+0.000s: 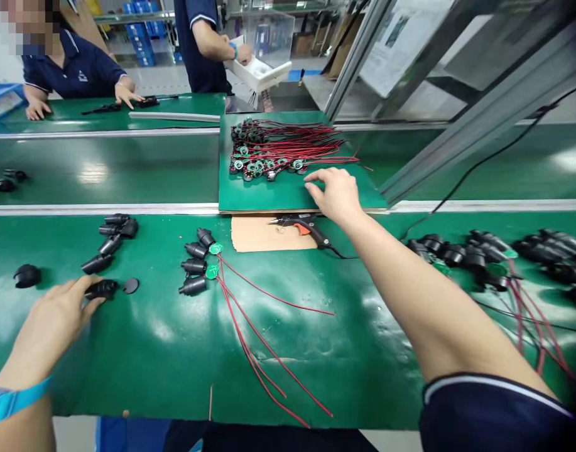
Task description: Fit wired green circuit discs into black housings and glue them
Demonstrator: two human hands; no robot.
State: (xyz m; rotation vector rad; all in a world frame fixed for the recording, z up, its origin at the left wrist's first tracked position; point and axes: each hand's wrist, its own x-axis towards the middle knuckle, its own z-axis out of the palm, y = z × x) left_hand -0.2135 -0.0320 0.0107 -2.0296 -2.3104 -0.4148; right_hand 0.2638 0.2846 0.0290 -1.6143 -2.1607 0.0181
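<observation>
My left hand [61, 317], with a blue band at its wrist, has its thumb and fingers closed round a black plastic cylindrical part [102, 289] on the green bench. A small dark disc [130, 285] lies just right of that part. My right hand [337, 191] reaches over a raised green board [264, 199], thumb and fingers apart, with nothing seen between them. Just beyond its fingertips is a pile of small round circuit boards with red wires [288, 147]. Between my hands, several black cylindrical parts [194, 267] lie in a group, with green circuit discs [213, 271] and long red wires.
A glue gun [306, 227] rests on cardboard [247, 235] below the raised board. More black parts lie at left [111, 243] and right [485, 251]. A metal post [457, 125] slants across the right, a black cable beside it. Two people work across the bench.
</observation>
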